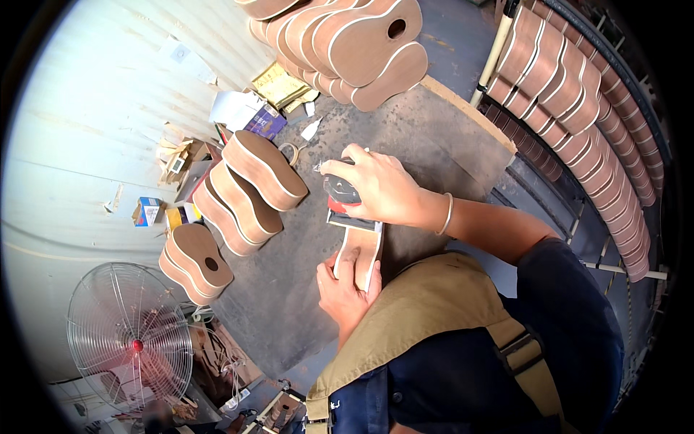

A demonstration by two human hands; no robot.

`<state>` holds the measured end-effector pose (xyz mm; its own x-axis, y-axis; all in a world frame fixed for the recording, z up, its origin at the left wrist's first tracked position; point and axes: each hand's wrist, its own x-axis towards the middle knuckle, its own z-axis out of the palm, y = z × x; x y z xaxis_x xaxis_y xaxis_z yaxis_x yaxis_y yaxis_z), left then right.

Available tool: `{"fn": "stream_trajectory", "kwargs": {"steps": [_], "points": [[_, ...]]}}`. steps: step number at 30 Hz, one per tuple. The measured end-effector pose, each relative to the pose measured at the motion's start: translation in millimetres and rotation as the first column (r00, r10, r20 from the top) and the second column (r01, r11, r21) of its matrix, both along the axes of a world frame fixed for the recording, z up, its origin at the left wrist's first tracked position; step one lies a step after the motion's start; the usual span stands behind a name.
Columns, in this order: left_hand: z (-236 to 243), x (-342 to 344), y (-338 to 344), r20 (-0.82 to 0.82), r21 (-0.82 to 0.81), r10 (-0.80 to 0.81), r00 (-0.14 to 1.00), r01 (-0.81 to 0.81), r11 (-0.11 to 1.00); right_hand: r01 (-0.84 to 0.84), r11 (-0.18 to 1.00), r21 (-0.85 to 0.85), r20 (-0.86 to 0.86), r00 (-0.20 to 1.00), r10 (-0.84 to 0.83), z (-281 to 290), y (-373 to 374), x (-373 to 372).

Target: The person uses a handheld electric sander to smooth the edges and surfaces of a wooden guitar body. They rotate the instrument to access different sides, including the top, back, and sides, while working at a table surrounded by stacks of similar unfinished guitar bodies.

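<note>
My right hand (387,186) grips a black and red power sander (340,191) from above, its fingers wrapped over the top. The sander's flat base rests at the far end of a small wooden ukulele body (359,250), which stands on its side with white binding along both edges. Around the near end of that body my left hand (343,295) is closed, fingers on the curved side and thumb along the edge. Under the sander, the far part of the body is hidden. Both hands are over the dark workbench (289,289), close to my tan apron (405,300).
Several ukulele bodies (264,170) stand on the bench's left side. More are piled at the far end (372,43). A purple box (266,121) sits against the wall. A wire-guard fan (130,336) is at lower left. On the right, a rack (593,163) holds rows of bodies.
</note>
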<state>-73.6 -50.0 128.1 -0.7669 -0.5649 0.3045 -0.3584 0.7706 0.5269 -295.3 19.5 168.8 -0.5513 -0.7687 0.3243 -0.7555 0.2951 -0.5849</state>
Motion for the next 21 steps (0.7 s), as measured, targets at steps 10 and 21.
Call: {"fn": "stream_trajectory", "kwargs": {"steps": [10, 21], "points": [[-1.6, 6.3, -0.7, -0.002, -0.009, 0.001, 1.000, -0.001, 1.000, 0.044, 0.998, 0.040, -0.102, 0.994, -0.040, -15.9, -6.0, -31.9], [-3.5, 6.7, -3.1, 0.013, -0.029, 0.000, 1.000, 0.000, 1.000, -0.129, 0.983, 0.131, 0.159, 0.981, 0.107, -4.7, -34.4, -18.7]]}}
